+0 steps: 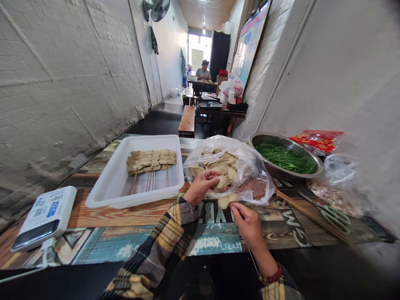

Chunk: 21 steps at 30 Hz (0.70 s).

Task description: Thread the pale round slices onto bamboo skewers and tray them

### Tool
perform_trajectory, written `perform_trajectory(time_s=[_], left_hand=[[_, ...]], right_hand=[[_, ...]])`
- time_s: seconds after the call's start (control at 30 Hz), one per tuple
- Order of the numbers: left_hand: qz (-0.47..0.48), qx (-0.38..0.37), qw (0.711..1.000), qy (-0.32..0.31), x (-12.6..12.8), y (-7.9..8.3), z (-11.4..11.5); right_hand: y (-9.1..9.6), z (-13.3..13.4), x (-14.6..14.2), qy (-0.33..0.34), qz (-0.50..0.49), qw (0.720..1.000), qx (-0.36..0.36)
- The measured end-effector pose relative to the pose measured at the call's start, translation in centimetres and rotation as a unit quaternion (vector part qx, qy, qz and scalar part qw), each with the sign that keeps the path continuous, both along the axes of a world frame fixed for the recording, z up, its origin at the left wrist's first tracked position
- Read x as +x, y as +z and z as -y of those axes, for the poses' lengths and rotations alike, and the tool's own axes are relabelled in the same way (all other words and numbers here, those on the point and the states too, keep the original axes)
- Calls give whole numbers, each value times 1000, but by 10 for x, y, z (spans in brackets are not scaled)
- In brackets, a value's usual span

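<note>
My right hand (248, 223) is closed on a thin wooden skewer (253, 261) with greyish-beige, flat, round slices (228, 201) at its upper end. The thumb and fingertips press against those slices, and the skewer's tail runs down past the wrist. My left hand (202, 186) is up and to the left, at the front of an open clear plastic bag (261, 183) full of loose slices (229, 162). Its fingertips are pinched together beside a slice; what they hold is hidden. Left of the bag, a white plastic tray (104, 177) holds filled skewers (151, 160) lying side by side.
A steel bowl (318, 173) of green chives (284, 158) stands right of the bag. Bare skewers (312, 216), green-handled scissors (336, 218) and plastic packets (340, 171) lie at the right. A white payment box (46, 214) is at the left. Another person (203, 71) sits far back.
</note>
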State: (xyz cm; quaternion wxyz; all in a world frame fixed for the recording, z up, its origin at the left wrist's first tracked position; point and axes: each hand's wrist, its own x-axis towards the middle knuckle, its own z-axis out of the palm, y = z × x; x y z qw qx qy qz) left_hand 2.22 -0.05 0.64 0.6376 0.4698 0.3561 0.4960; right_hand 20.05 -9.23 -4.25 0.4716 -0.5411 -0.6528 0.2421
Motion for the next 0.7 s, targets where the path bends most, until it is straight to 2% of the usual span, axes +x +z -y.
perform_trajectory(time_s=[0.33,0.7], left_hand=[[32,-30,999,-12,3,1,3],[-12,-16,999,-37,3,-2,2]], right_hand=[[-1,1,0,-15,-2,999,31],[-1,0,0,-26,7,999,43]])
